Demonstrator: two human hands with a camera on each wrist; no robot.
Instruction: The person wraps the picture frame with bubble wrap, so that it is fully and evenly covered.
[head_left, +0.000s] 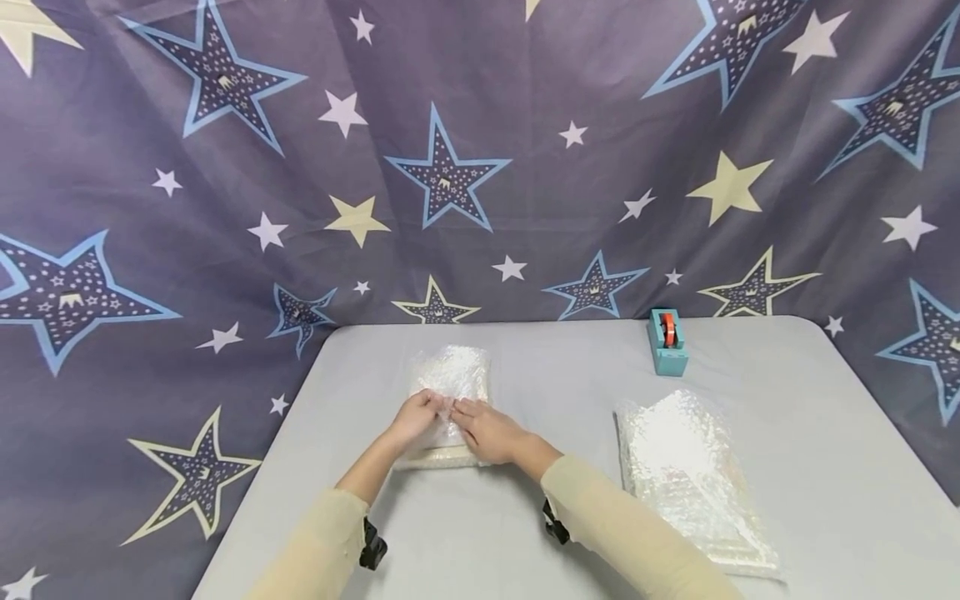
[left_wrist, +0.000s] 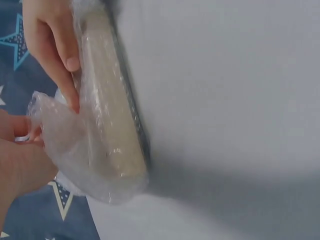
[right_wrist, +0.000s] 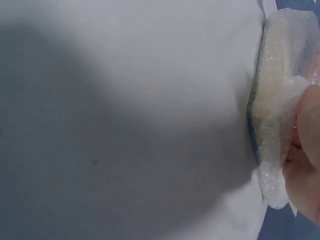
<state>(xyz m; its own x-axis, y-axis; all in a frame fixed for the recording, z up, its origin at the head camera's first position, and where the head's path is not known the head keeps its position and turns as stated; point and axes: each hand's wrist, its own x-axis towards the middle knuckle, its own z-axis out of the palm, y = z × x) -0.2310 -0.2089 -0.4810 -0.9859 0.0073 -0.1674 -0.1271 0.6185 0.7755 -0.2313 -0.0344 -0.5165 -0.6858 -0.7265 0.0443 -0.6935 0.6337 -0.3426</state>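
Observation:
A flat, cream-edged block wrapped in clear bubble wrap (head_left: pixel 456 368) lies on the left part of the table. In the left wrist view, a loose flap of the bubble wrap (left_wrist: pixel 70 135) stands up from the block's side. My left hand (head_left: pixel 411 419) pinches this flap between thumb and fingers. Beside it, my right hand (head_left: pixel 491 433) rests on top of the parcel with its fingers stretched out, fingertips close to the left hand's. The right wrist view catches the parcel's near edge (right_wrist: pixel 272 95) at the far right, partly covered by the right hand.
A second, larger parcel in bubble wrap (head_left: pixel 686 467) lies on the right of the light grey table (head_left: pixel 555 367). Near the back edge stands a teal tape dispenser (head_left: pixel 670 360) with an orange-red roll. Behind the table hangs a star-patterned cloth (head_left: pixel 480 250).

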